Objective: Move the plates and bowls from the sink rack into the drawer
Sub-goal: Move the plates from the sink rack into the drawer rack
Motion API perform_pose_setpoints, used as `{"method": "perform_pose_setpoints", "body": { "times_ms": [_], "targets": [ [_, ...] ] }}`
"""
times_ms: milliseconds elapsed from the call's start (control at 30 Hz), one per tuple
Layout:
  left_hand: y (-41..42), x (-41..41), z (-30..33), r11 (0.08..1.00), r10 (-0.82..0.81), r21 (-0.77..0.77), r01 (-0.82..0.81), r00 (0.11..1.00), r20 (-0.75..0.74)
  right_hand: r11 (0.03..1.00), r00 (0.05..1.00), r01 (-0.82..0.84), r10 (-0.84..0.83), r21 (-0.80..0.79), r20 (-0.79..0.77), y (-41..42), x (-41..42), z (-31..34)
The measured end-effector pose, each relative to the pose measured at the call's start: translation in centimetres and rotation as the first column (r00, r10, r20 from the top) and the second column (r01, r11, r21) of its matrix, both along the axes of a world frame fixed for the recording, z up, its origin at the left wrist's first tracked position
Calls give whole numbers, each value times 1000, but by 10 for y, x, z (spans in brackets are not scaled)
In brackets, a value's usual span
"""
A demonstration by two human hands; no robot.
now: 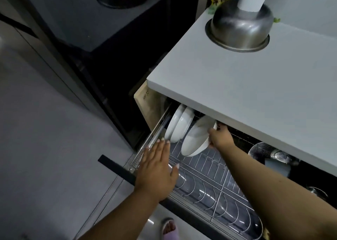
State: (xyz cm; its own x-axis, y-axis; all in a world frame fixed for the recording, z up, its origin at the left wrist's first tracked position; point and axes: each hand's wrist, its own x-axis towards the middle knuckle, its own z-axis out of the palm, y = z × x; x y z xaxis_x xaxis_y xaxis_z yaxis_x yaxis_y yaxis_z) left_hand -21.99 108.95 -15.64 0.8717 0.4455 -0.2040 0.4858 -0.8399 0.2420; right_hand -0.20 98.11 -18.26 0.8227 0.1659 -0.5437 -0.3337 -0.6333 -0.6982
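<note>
Plate [195,139] gripped by right fingers [212,131] under countertop [255,94], left hand [156,168] flat, bowls [179,124] beside.

Both bare arms reach forward and down. The left hand [156,168] lies flat, palm down, fingers [162,146] straight and close together, thumb out to the side. The right hand [219,136] stretches further in, wrist bent, its fingers curled round the rim of a white bowl [195,139].
</note>
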Motion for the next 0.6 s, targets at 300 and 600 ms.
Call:
{"method": "perform_pose_setpoints", "body": {
  "times_ms": [300,600],
  "targets": [
    [3,1,-10,998,-3,-60,7,998,64,988,995,-87,92,-127,34,32,15,-11],
    [4,1,-15,998,-2,-56,8,995,102,958,980,-190,197,-216,7,62,19,-13]
  ]
}}
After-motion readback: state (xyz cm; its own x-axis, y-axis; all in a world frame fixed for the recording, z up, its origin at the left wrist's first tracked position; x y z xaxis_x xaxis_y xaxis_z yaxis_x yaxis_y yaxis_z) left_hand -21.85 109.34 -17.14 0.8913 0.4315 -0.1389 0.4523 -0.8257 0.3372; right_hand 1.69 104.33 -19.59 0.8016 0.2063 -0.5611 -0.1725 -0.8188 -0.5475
